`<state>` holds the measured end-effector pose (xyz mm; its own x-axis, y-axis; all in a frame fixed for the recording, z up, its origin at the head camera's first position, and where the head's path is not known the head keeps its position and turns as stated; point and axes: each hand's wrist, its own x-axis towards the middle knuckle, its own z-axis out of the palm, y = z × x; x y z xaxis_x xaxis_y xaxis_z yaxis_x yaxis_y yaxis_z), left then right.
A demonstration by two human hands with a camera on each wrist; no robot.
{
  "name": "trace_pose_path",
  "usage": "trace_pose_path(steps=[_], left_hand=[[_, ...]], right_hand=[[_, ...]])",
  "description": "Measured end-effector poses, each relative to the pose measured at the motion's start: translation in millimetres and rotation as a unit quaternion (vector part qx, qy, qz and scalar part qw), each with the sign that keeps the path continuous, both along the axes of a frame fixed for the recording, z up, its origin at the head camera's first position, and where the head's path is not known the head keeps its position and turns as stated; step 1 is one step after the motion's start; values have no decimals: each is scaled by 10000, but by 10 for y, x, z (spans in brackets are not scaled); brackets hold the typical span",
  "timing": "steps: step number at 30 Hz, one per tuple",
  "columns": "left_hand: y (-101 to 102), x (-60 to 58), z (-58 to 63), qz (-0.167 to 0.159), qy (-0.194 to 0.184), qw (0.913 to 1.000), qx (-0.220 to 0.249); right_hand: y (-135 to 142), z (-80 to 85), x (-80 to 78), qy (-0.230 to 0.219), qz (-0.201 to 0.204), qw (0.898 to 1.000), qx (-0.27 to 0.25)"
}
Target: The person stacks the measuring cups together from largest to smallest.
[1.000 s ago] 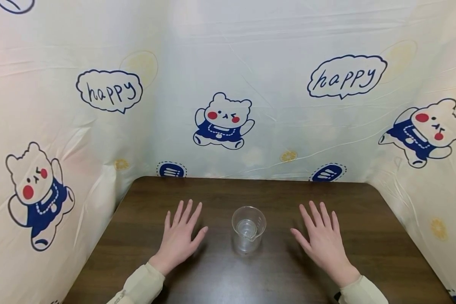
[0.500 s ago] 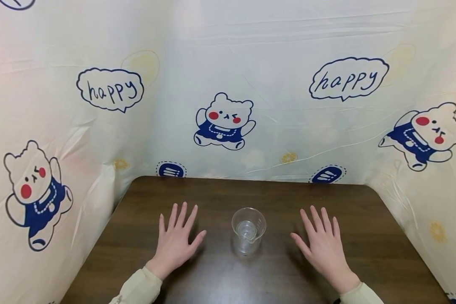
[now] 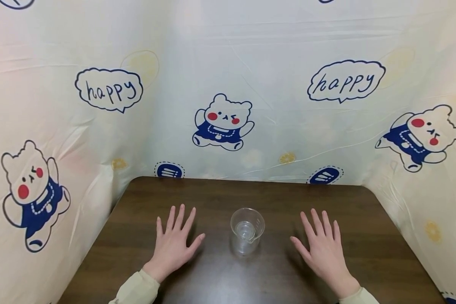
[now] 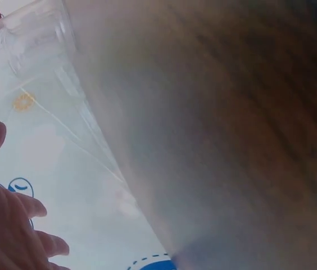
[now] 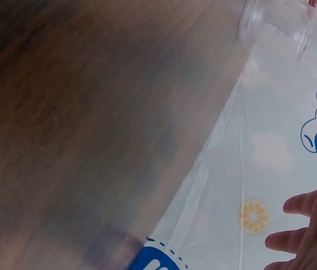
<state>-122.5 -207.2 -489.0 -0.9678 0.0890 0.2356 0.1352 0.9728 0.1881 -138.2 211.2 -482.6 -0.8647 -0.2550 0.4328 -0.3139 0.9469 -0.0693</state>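
A clear beaker [image 3: 245,232] with a pouring lip stands upright near the middle of the brown table, with what looks like a little clear liquid low inside. To its left, my left hand [image 3: 173,247] is held palm down, fingers straight and spread, apart from the beaker. My right hand [image 3: 324,253] lies in a matching pose on the other side, also holding nothing. The left wrist view has part of the beaker [image 4: 26,45] at its upper left, and the right wrist view has it [image 5: 282,28] at its upper right.
The dark wood table [image 3: 220,283] has rounded far corners. A pale curtain [image 3: 273,50] printed with bears and "happy" bubbles hangs close behind the table and along both sides.
Both hands have drawn slightly back toward the person, the left also a little to the left. The beaker stays where it was on the table.
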Motion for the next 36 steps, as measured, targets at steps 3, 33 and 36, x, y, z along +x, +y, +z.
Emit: trace_pose_path(steps=[3,33,36], left_hand=[[7,18,23,-11,-24,10000,13],[1,134,45,-68,-149,9999,19],[-6,131,41,-62,-134,9999,17]], right_hand=[[-8,15,8,37,3,10000,-19],[-52,67,6,95,98,9999,-36],[-54,65,9,81,99,9999,-36]])
